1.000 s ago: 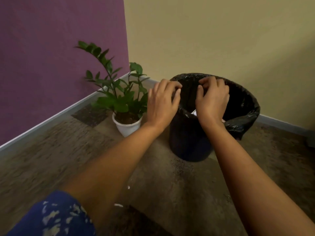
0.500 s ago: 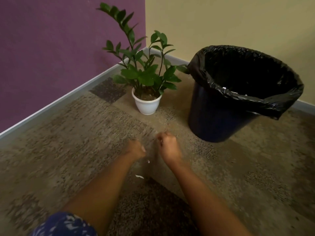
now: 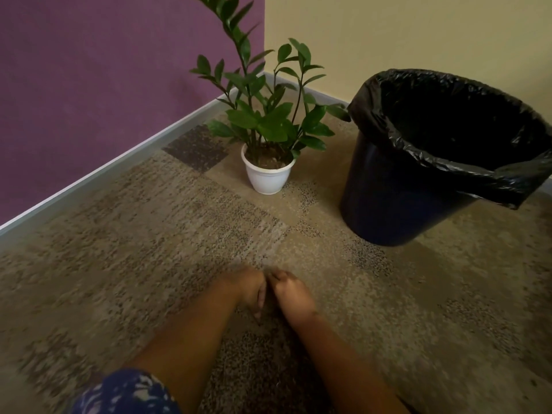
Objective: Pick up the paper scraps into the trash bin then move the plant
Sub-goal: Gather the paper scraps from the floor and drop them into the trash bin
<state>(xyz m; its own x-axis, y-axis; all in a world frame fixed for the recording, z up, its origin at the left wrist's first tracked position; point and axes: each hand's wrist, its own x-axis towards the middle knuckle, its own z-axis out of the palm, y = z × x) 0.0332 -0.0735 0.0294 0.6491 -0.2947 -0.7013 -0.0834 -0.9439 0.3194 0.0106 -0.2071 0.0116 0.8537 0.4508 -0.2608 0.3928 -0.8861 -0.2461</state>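
Left hand (image 3: 248,289), right hand (image 3: 291,292) side by side, low on carpet (image 3: 143,234), fingers curled; grip unclear, blurred. Plant (image 3: 268,127), bin (image 3: 388,204) beyond.

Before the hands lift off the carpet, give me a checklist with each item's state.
1. Trash bin upright, mouth open: ok.
2. Bin liner folded over the rim: ok.
3. Scraps gripped by left hand and right hand: cannot tell, hands blurred, nothing white shows.
4. Loose scraps on carpet: cannot tell, hands cover the spot.
5. Plant upright in white pot, pot apart from bin: ok.
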